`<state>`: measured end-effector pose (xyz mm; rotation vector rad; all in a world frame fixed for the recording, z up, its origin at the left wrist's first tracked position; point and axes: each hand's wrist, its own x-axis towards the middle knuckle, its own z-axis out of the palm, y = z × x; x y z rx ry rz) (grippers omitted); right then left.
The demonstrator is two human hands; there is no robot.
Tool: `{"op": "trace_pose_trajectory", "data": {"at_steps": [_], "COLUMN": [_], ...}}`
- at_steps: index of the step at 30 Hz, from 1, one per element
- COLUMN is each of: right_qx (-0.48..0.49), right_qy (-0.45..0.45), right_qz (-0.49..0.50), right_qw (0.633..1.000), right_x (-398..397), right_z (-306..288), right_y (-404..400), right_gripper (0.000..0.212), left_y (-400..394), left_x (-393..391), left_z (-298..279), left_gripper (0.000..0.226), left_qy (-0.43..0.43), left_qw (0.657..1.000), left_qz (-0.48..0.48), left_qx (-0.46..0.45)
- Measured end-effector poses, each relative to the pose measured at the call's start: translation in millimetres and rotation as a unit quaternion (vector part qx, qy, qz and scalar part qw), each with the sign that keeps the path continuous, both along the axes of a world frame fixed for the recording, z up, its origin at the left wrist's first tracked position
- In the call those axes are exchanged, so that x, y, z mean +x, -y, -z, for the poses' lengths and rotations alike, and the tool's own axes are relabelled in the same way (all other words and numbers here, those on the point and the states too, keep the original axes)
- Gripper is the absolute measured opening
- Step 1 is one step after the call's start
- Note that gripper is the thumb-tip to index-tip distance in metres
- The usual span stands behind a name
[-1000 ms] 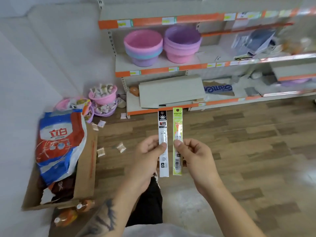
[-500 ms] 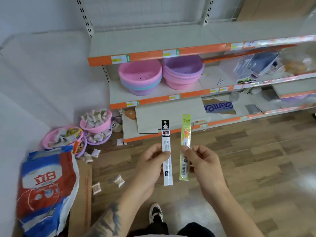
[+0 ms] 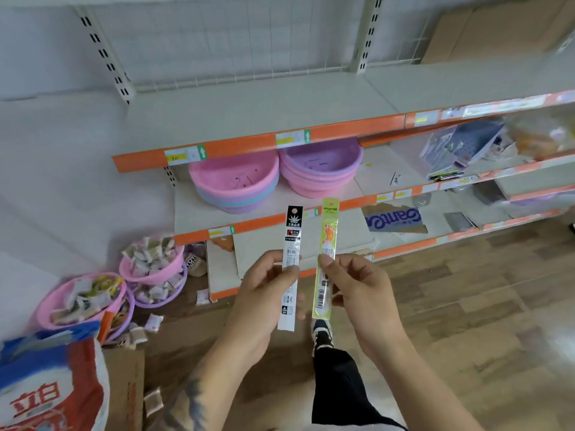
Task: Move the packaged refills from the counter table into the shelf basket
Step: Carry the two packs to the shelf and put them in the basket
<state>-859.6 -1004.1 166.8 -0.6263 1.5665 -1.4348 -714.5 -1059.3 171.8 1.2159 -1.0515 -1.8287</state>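
View tilted up, shelf (image 3: 264, 144) nearer; refill packs (image 3: 291, 244) raised w/ both hands (grip unchanged).

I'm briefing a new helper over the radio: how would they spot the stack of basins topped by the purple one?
Find the orange-edged shelving. On the second shelf from the top sit two basin stacks side by side; take the right one, the purple-topped stack. Its neighbour, the pink-topped stack, has a teal band.

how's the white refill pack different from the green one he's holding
The white refill pack has a black header with a crown logo; the green refill pack is lime with an orange footprint drawing. The left hand pinches the white one, the right hand the green. The green one's top reaches higher. Both are long, narrow, and held roughly upright, side by side.
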Motion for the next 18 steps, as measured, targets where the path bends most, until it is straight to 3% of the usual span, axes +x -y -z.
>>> {"op": "trace_pose_trajectory", "data": {"at_steps": [8,18], "right_qx": [-0.13,-0.253], "right_qy": [-0.044,-0.018], "right_qz": [-0.067,-0.109], "right_qw": [0.988,0.961], "right_x": [-71,-132], "right_z": [-66,-164], "right_y": [132,230], "right_gripper": [0.033,0.029], "left_y": [115,198], "left_x": [-78,-164], "left_z": [-59,-154], "left_gripper": [0.009,0.025], "left_qy": [-0.032,-0.126], "left_qw": [0.993,0.962], "left_qz": [-0.058,-0.122], "left_qx": [-0.099,-0.208]}}
